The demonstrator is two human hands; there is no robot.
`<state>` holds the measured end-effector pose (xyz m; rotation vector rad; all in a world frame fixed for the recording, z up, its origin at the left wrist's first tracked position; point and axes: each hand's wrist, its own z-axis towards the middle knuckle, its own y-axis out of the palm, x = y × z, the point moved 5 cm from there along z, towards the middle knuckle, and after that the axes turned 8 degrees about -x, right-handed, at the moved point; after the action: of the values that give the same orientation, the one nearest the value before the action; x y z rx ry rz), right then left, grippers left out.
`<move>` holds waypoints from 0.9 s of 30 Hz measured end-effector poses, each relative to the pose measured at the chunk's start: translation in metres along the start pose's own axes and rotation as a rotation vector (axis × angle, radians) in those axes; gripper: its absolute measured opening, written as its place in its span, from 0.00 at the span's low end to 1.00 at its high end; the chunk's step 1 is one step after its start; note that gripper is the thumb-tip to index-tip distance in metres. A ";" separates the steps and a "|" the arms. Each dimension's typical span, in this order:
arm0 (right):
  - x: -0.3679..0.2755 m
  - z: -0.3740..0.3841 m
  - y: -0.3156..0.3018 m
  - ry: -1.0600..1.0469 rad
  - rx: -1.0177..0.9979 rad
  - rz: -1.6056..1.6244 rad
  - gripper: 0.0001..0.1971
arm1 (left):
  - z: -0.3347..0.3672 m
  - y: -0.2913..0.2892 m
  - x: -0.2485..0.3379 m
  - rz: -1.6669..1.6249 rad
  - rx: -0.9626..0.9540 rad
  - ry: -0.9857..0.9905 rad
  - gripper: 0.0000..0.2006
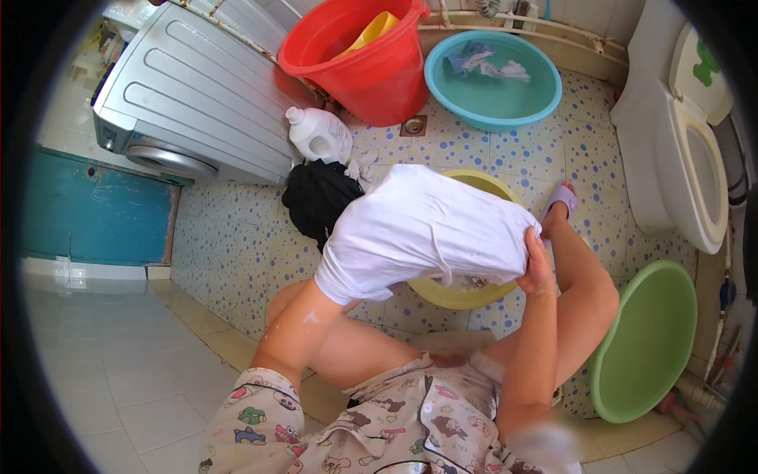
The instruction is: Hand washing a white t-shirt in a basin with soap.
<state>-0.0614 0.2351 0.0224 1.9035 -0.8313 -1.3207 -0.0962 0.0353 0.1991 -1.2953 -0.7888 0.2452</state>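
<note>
A white shirt (430, 225) is stretched out in front of me above a yellow basin (458, 299). My left forearm goes into the shirt's opening at the left, and the cloth hides that hand and its fingers. At the right end my right hand (538, 265) grips the shirt's edge, thumb on top, fingers partly behind the cloth. Part of the basin's rim shows behind and below the shirt. What lies in the basin is mostly covered. To the left, a pile of black cloth (316, 201) rests on the tiles beside the shirt.
Behind the black cloth stands a white jug (320, 136), next to a silver washing machine (213, 95). A red bucket (359, 75) holds a yellow scoop (371, 31). A blue basin (493, 110) holds wet cloths. A green basin (643, 340) leans at the right, near a toilet (679, 158).
</note>
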 end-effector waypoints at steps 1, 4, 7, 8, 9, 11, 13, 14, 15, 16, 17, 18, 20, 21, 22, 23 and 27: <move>0.001 0.000 -0.001 -0.026 0.005 0.026 0.20 | 0.012 -0.017 0.010 -0.093 0.071 0.003 0.21; 0.001 0.001 -0.009 -0.044 0.013 0.045 0.19 | 0.020 -0.066 0.042 0.122 0.206 0.392 0.19; 0.004 0.005 -0.004 -0.057 0.013 0.061 0.19 | 0.010 -0.053 0.027 -0.097 0.209 0.078 0.16; 0.006 0.005 -0.003 -0.052 0.012 0.062 0.19 | 0.016 -0.052 0.029 -0.097 0.209 0.073 0.16; 0.007 0.005 -0.004 -0.048 0.020 0.061 0.19 | 0.030 -0.046 0.029 -0.118 0.075 0.009 0.16; 0.006 0.004 -0.010 -0.049 0.035 0.058 0.19 | 0.038 -0.034 0.025 -0.141 -0.061 -0.047 0.15; 0.010 0.006 -0.016 -0.022 -0.007 0.029 0.19 | 0.028 -0.018 0.008 -0.280 0.057 -0.084 0.13; 0.012 0.009 -0.016 -0.020 -0.013 0.031 0.19 | 0.021 -0.009 -0.002 -0.345 0.116 -0.107 0.12; 0.014 0.010 -0.017 -0.016 0.000 0.019 0.19 | 0.016 -0.002 -0.009 -0.415 0.174 -0.125 0.10; 0.015 0.010 -0.017 -0.012 0.011 0.008 0.19 | 0.013 0.001 -0.014 -0.485 0.233 -0.143 0.09; 0.016 0.009 -0.017 -0.011 0.012 0.009 0.19 | 0.013 0.001 -0.015 -0.485 0.232 -0.144 0.09; 0.017 0.008 -0.018 -0.041 0.023 0.052 0.19 | 0.010 0.001 -0.015 -0.490 0.231 -0.146 0.09; 0.017 0.007 -0.019 -0.068 0.033 0.097 0.19 | 0.015 0.002 -0.015 -0.496 0.232 -0.150 0.09; 0.016 0.006 -0.020 -0.075 0.025 0.095 0.19 | 0.016 0.002 -0.016 -0.498 0.232 -0.153 0.09; 0.016 0.006 -0.020 -0.081 0.018 0.093 0.19 | 0.019 0.004 -0.013 -0.501 0.233 -0.155 0.09; 0.015 0.006 -0.021 -0.081 0.018 0.093 0.19 | 0.021 0.005 -0.012 -0.505 0.233 -0.155 0.09; 0.014 0.006 -0.029 -0.080 0.013 0.127 0.20 | 0.012 -0.001 -0.012 -0.525 0.236 -0.153 0.08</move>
<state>-0.0598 0.2401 -0.0103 1.7861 -0.9864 -1.3242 -0.1132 0.0373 0.1963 -0.8192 -1.1632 0.0116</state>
